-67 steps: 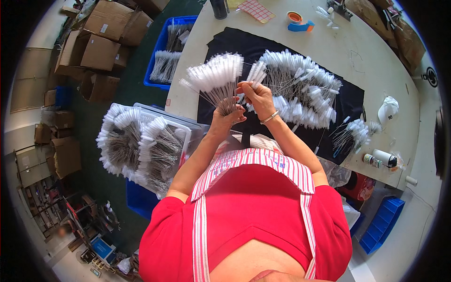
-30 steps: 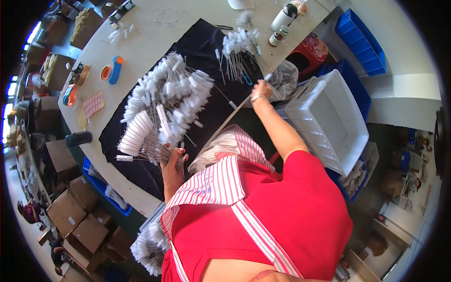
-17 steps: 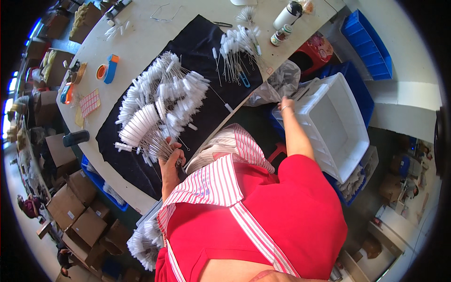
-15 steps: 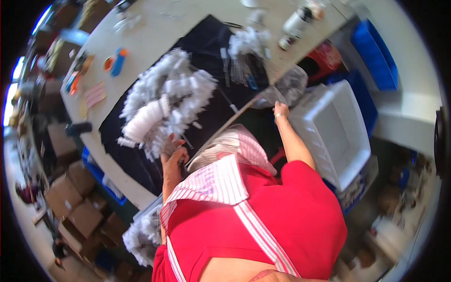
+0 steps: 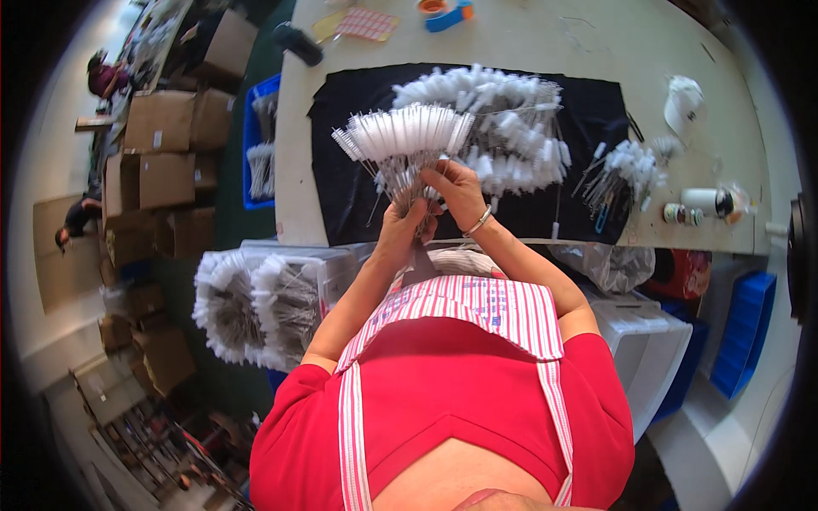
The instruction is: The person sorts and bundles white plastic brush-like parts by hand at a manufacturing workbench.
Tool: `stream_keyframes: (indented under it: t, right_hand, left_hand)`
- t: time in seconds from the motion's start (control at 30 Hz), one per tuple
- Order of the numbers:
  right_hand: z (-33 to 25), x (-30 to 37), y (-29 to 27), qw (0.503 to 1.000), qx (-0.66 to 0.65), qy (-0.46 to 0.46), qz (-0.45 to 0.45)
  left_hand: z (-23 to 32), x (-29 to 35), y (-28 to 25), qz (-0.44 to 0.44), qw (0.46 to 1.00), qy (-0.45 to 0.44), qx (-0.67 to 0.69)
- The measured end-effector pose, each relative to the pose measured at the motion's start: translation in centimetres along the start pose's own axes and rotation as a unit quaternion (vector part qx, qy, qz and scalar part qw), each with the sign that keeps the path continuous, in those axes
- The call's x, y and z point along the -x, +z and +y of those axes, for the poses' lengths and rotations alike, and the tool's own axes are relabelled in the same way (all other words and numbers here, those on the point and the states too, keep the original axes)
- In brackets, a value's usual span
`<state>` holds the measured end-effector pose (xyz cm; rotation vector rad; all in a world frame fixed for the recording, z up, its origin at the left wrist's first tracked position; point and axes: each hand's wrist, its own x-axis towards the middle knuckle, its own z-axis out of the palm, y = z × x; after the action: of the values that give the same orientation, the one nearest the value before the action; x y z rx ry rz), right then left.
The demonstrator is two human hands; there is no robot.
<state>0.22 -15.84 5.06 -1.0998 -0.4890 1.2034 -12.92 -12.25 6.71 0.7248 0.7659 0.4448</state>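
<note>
A fanned bunch of tube brushes [image 5: 407, 134], with white bristle heads and thin wire stems, stands out in front of my chest above the black cloth [image 5: 341, 204]. My left hand [image 5: 404, 228] is closed around the lower stems. Higher up on the same stems, at the bunch's right side, the fingers of my right hand [image 5: 458, 192] pinch the wires; their tips are partly hidden. A large pile of loose brushes [image 5: 520, 128] lies on the cloth just beyond and to the right. Farther right is a smaller group of brushes [image 5: 626, 169].
Orange and blue tape rolls [image 5: 447, 15] lie at the table's far side, a dark bottle [image 5: 298, 43] at its left corner. A white bottle [image 5: 703, 201] stands right. More brushes [image 5: 256, 307] sit on a bin at my left; a white crate [image 5: 639, 341] is at my right.
My right hand has come from the clear plastic bag at the right to the brush bunch. My left hand has raised the bunch off the pile, and my view has turned.
</note>
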Motion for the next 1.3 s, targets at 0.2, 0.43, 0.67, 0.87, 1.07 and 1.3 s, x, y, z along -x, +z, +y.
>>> stream_keyframes:
  t: [0.2, 0.43, 0.67, 0.87, 1.07, 1.3]
  right_hand:
    - [1.6, -1.3, 4.8, 0.994, -0.078, 0.071, 0.039]
    - [4.2, -4.2, 6.9, 0.978, -0.163, 0.088, -0.097]
    - [4.2, -5.8, 10.3, 0.966, -0.123, 0.159, -0.161]
    - [4.2, -5.3, 11.6, 0.972, -0.069, 0.142, -0.174]
    - [3.8, -5.6, 11.6, 0.974, 0.051, 0.166, -0.146]
    - [2.6, -2.7, 11.6, 0.952, 0.285, -0.111, -0.017]
  left_hand:
    - [0.6, 1.1, -3.0, 0.034, 0.994, 0.064, 0.081]
    - [2.8, 2.7, -6.3, 0.107, 0.979, 0.096, 0.143]
    - [4.3, 3.4, -9.6, 0.132, 0.978, 0.147, 0.073]
    - [3.9, 4.2, -10.8, 0.141, 0.980, 0.121, 0.075]
    - [4.5, 4.3, -10.9, 0.142, 0.979, 0.133, 0.054]
    - [4.5, 3.0, -12.8, 0.162, 0.971, 0.173, -0.027]
